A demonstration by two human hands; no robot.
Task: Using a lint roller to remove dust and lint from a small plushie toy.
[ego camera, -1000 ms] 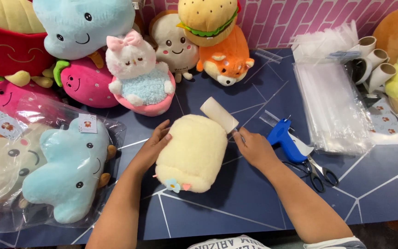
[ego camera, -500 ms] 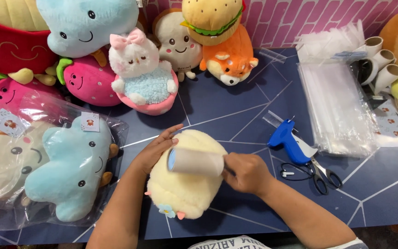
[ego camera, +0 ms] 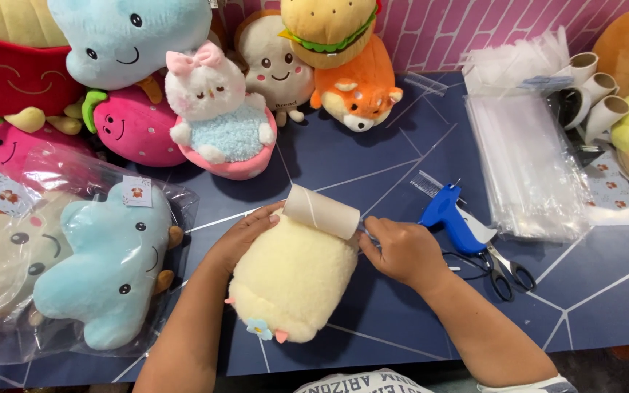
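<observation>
Left hand (ego camera: 245,236) flat, bracing the yellow plush (ego camera: 293,280) mid-frame; right hand (ego camera: 402,251) grips the lint roller (ego camera: 322,211): keep strokes even, light.

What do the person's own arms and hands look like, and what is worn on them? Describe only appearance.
Both forearms are bare, with no gloves, rings or watch visible on the left hand or right hand. A white sleeve edge shows at the right upper arm, by the frame's bottom.
</observation>
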